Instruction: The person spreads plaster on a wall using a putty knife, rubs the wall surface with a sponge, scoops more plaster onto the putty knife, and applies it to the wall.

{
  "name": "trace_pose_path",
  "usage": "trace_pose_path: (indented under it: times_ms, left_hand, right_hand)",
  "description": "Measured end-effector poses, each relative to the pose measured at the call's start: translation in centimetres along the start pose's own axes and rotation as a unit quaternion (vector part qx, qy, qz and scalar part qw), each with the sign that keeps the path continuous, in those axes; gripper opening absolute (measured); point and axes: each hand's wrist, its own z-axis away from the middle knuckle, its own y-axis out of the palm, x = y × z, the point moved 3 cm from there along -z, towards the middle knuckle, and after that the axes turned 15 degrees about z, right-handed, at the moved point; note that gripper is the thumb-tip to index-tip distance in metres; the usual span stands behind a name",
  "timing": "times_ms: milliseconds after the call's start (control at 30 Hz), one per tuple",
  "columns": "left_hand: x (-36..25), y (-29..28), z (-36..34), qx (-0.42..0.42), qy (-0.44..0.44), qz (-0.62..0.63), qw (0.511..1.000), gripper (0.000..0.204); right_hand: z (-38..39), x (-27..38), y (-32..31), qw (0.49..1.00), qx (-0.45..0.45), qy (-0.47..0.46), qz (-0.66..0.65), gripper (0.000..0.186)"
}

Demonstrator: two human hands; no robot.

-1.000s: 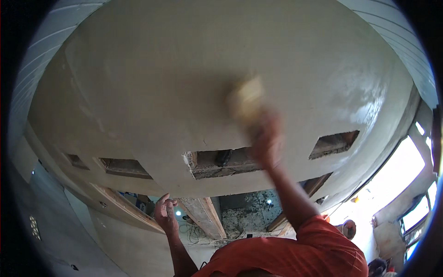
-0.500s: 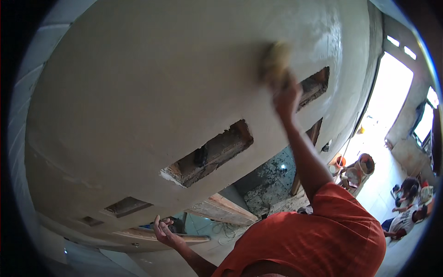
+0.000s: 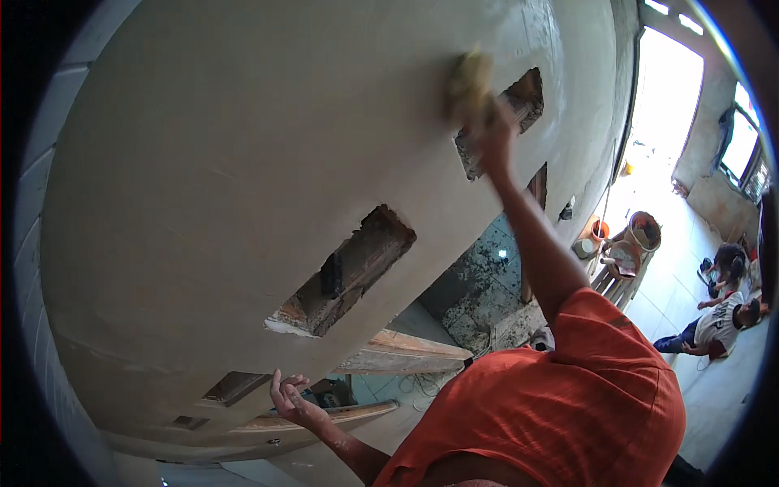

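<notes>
A single head-worn fisheye view, tilted up and rolled sideways, faces a plastered wall (image 3: 243, 162) at close range; the wall fills most of the frame and its edges bend toward the dark round rim. The wearer's orange shirt (image 3: 568, 398) crowds the lower right. Beyond it, far off, a bright doorway (image 3: 661, 105) and the floor (image 3: 714, 381) show. There is no second view.

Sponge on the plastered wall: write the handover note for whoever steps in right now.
Right hand: raised, pressing a yellowish sponge against the plastered wall, beside a rectangular opening.
Left hand: empty, fingers loosely curled, low near the wall's lower edge.
Done: the plaster looks smooth over most of the face.
Left: rough, exposed edges around the openings, including the middle one.
</notes>
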Motion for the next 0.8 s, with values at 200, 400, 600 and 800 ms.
trace_pose_path:
  times_ms: [200,400,600,800]
  left_hand:
    - [-0.2,3.6,-1.1,0.082,0.021,-0.029,0.996,0.060]
    - [-0.6,3.0,-0.3,0.068,0.007,-0.006,0.998,0.059]
    - [-0.1,5.4,-1.5,0.047,0.034,0.024,0.998,0.063]
    - [-0.1,3.9,-0.8,0.118,0.014,0.019,0.993,0.061]
  right_hand:
    - [16.6,4.2,1.7,0.896,0.225,-0.377,-0.063,0.034]
    - [-0.1,1.9,-2.7,0.991,-0.097,-0.089,-0.001,0.031]
    - [23.9,-7.1,4.8,0.860,0.451,-0.239,0.003,0.031]
    - [13.7,-2.4,-0.9,0.955,0.016,-0.294,0.028,0.043]
